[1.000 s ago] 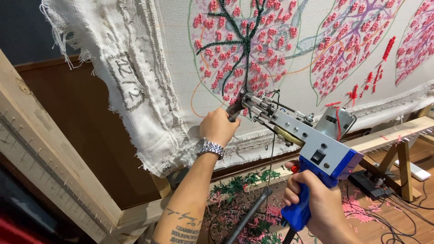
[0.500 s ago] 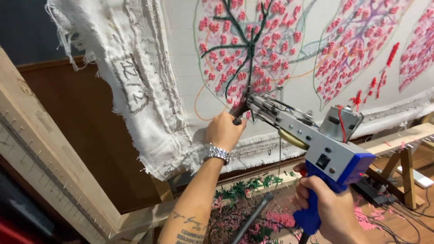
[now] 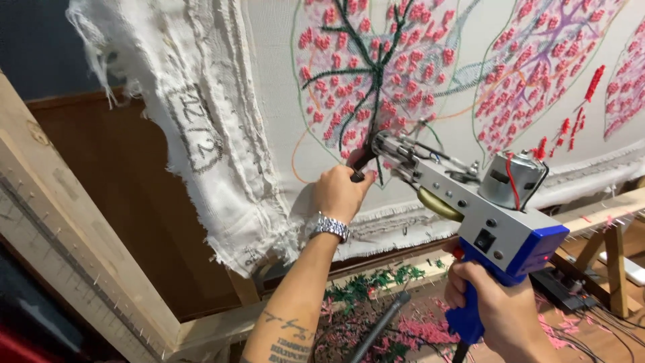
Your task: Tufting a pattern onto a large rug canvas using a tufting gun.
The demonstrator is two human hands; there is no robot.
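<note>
My right hand (image 3: 496,306) grips the blue handle of a grey tufting gun (image 3: 470,202), whose nose presses against the stretched white cloth (image 3: 269,81). My left hand (image 3: 341,191), with a metal watch on the wrist, closes on the gun's black front handle at the cloth. The gun's tip sits at the bottom of a dark green tufted stem inside a leaf shape (image 3: 376,74) filled with pink dots.
The wooden frame (image 3: 74,249) runs along the left with small pins on its edge, and its lower bar (image 3: 605,208) passes behind the gun. Frayed cloth (image 3: 195,134) hangs at the left. Pink and green yarn scraps (image 3: 376,316) and cables (image 3: 591,316) lie on the floor below.
The gun and both hands have slid a little lower and to the right along the green stem, and the view has tilted so the leaf pattern sits higher.
</note>
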